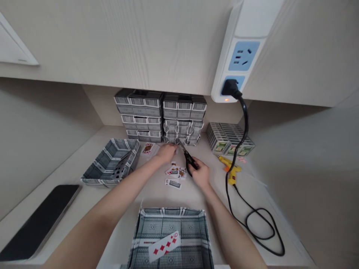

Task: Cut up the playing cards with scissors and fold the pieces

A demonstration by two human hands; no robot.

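Note:
My right hand (200,172) is closed round the handles of black scissors (188,160), whose blades point up and left toward my left hand. Fingers of my left hand (167,153) are pinched together by the blade tips; a small piece seems to be between them, too small to make out. Cut card pieces (174,172) lie on the table below the hands, some with a K or face figures. A stack of playing cards (148,148) sits just left of my left hand. Nearest me is a card-covered box (140,224) with a six or nine of diamonds (165,246) inside.
Stacked card-made boxes (183,108) stand at the back. A card-made tray (92,182) with cards and a dark tablet-like slab (40,220) are left. At right are card packs (230,138), a yellow glue gun (232,175) and a black cable (246,119) from a power strip (221,67).

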